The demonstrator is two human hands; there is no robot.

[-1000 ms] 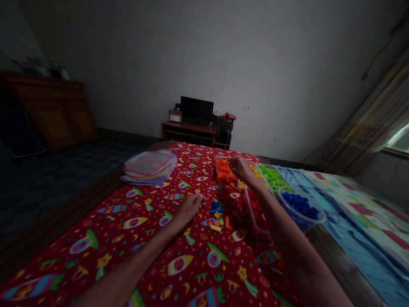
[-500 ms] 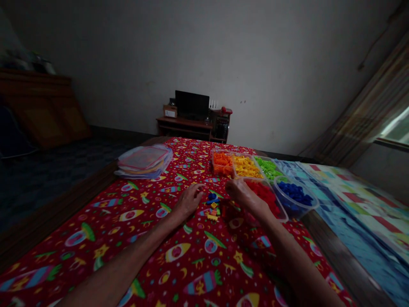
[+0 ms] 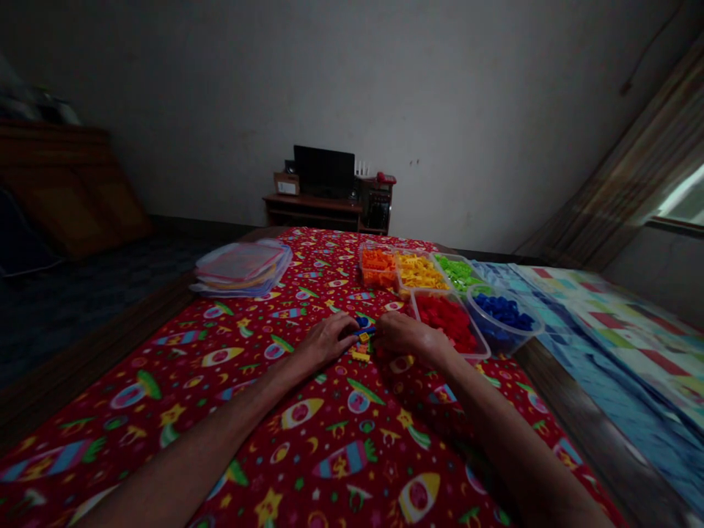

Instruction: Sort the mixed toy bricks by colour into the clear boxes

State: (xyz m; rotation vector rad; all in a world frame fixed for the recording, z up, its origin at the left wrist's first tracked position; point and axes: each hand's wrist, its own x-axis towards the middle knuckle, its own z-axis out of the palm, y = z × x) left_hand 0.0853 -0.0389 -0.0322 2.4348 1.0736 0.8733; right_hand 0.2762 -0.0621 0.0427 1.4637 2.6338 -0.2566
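My left hand (image 3: 330, 340) rests on the cloth with thumb and fingers closed about the left end of a flat blue plastic toy piece (image 3: 365, 331). Just across from it, my right hand (image 3: 402, 336) is curled with its fingertips at the piece's right end; whatever lies within them is hidden. A round blue piece (image 3: 361, 321) shows just beyond the fingers. Between the hands and nearer to me are small yellow toy pieces (image 3: 361, 356), with an orange one partly seen.
Right of my hands, clear tubs hold red pieces (image 3: 445, 317), blue pieces (image 3: 504, 312), orange pieces (image 3: 378, 265), yellow pieces (image 3: 421, 271) and green pieces (image 3: 457, 271). Stacked plastic lids (image 3: 242, 268) lie at left on the red patterned cloth (image 3: 297, 458). A monitor (image 3: 324, 170) stands behind.
My left hand has moved right to the flat blue piece and closed on it. My right hand has come down and left from beside the red tub towards the small pieces.
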